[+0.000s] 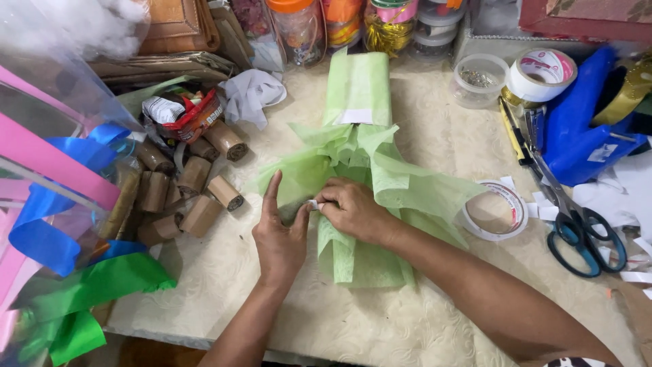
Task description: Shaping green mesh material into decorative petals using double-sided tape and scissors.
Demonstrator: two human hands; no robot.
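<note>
Ribbons: pink, blue and green strips (pixel 47 224) hang over the table's left edge, at nine o'clock from the hands.
Paper rolls: a heap of short brown rolls (pixel 193 187) lies at ten o'clock from the left hand, with a crumpled red and white wrapper (pixel 187 115) just behind it.
Left hand: the left hand (pixel 280 234) rests on the green paper's lower left fold, forefinger stretched toward twelve o'clock, thumb pressed against a small white scrap (pixel 313 204); fingers apart, not clamped round anything.
Green paper: the light green tissue wrapping (pixel 360 136), gathered at the middle, lies at the table's centre, running from twelve to six o'clock, a white patch on its upper part.
Right hand: the right hand (pixel 353 211) lies on the gathered middle of the paper, fingers curled together and pinching the white scrap where it meets the left thumb.
Tape roll: a roll of clear tape (pixel 497 212) lies flat at three o'clock from the right hand, just beside the paper's edge.
Scissors: teal-handled scissors (pixel 577 228) lie farther toward three o'clock, near white paper scraps.
Back right: a wider white tape roll (pixel 543 73) and a blue glove-like sheet (pixel 577 122) sit at two o'clock.
Table: the cream patterned tablecloth (pixel 353 326) covers it.
</note>
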